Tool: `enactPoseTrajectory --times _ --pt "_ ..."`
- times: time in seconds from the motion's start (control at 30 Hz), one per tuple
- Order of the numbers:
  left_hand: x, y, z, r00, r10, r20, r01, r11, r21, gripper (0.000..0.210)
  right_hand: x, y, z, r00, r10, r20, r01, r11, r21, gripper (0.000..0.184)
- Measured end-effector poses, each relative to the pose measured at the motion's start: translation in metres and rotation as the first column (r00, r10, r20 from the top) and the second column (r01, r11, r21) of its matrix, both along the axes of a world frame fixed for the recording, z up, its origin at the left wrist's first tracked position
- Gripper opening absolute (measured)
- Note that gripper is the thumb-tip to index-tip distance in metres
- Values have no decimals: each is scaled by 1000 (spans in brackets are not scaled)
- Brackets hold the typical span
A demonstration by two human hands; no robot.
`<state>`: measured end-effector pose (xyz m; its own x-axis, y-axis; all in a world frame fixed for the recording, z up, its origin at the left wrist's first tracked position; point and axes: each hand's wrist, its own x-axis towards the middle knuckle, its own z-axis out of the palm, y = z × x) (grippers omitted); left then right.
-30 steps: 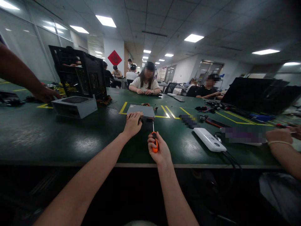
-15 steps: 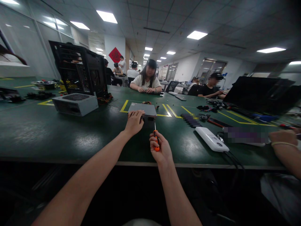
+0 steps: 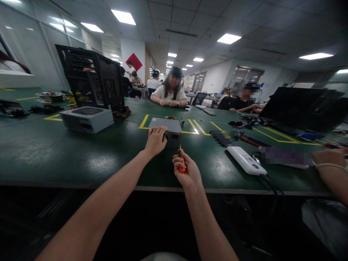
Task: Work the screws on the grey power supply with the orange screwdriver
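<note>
Grey metal box [image 3: 171, 124], which looks like a power supply unit, is lying on the green worktop [image 3: 108, 165], straight in front of the person and among the yellow lines [image 3: 144, 121]. The left hand [image 3: 157, 140] is resting on its near left part, the fingers close together and bending over the top; how firmly it is gripping, I cannot tell. The right hand [image 3: 187, 167] is closing its fingers around the orange handle of a screwdriver [image 3: 182, 164], and the shaft is pointing away from the person, toward the near right corner of the box. Whether the tip is touching a screw is too small to tell.

In my judgement, the person is working with the screwdriver at this corner, while the left hand is steadying the box; the direction of turning is not showing. The next move is probably calling for a straight shaft, a well-seated tip and an even turn of the right wrist. To the left, a second grey box [image 3: 87, 119] is standing near a black computer case [image 3: 94, 79].
</note>
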<state>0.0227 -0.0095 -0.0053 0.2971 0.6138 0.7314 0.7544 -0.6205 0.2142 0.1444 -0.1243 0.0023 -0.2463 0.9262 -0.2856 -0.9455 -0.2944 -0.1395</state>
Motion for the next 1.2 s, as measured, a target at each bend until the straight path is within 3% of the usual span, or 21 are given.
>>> enactPoseTrajectory --times 0.23,0.6,0.73,0.93,1.2 --pt "-1 0 -1 1000 -12 6 12 1000 22 33 -1 1 4 997 64 -41 -62 997 49 18" --pt "-1 1 -1 1000 -3 1 3 1000 16 33 -4 0 10 997 53 -63 -50 997 54 19" --pt "-1 1 -1 1000 -12 7 11 1000 15 33 -5 1 8 998 61 -12 -60 997 44 21" --pt "-1 1 -1 1000 -7 -3 7 999 34 33 2 1 4 990 62 -125 -57 997 43 21" --pt "-1 1 -1 1000 1 -10 0 999 46 32 3 0 4 990 98 -106 -94 995 38 23"
